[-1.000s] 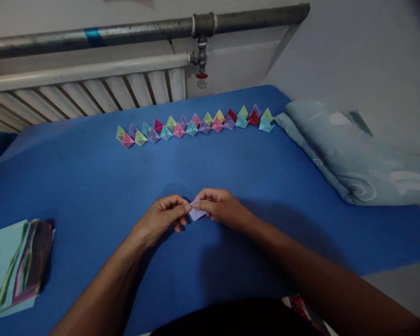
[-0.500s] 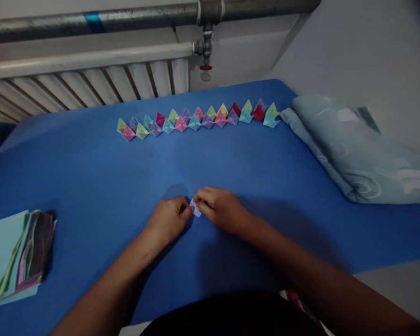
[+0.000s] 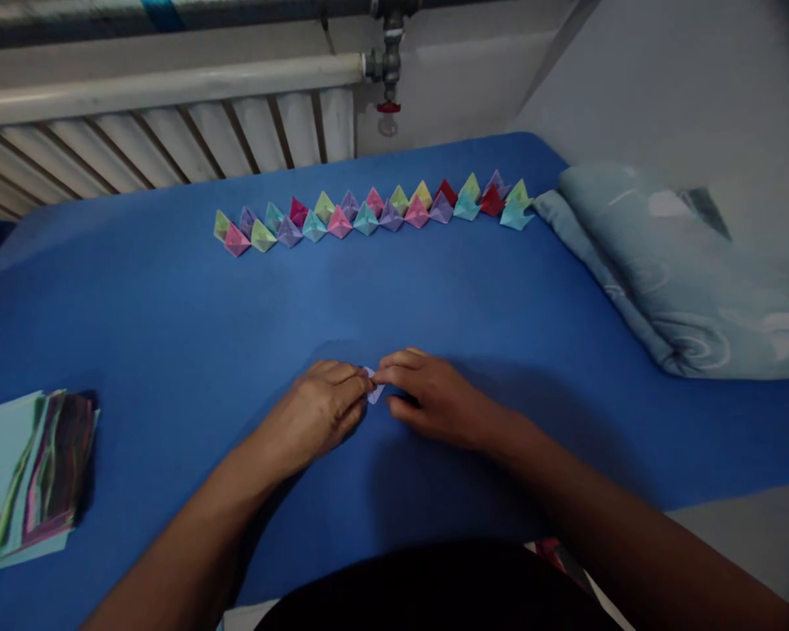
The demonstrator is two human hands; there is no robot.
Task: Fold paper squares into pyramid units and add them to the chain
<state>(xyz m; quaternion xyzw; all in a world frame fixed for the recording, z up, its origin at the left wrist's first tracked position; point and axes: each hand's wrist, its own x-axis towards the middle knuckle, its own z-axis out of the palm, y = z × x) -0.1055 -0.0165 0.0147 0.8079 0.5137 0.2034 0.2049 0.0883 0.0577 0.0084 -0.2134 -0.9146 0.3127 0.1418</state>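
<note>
A small folded piece of pale lilac paper (image 3: 374, 395) lies on the blue tabletop between my two hands, mostly covered by fingers. My left hand (image 3: 332, 399) is closed at the paper's left side, its fingers curled together over that edge. From the right, my right hand (image 3: 430, 393) reaches the paper with its index fingertip pressed on top. Its thumb stands apart below, leaving a gap with nothing gripped in it. Farther back, several folded paper boats (image 3: 366, 218) in pink, green, blue, purple, yellow and red stand in a double row.
A stack of coloured paper sheets (image 3: 13, 464) lies at the left on the blue table (image 3: 190, 333). A folded light-blue blanket (image 3: 657, 272) rests at the right. Behind the table are a white radiator (image 3: 203, 140) and a valve with a red handle (image 3: 388, 108).
My left hand has turned over, its fingers now covering more of the paper. My right thumb has come away from the paper, and the index finger presses on it. The view has tilted slightly down.
</note>
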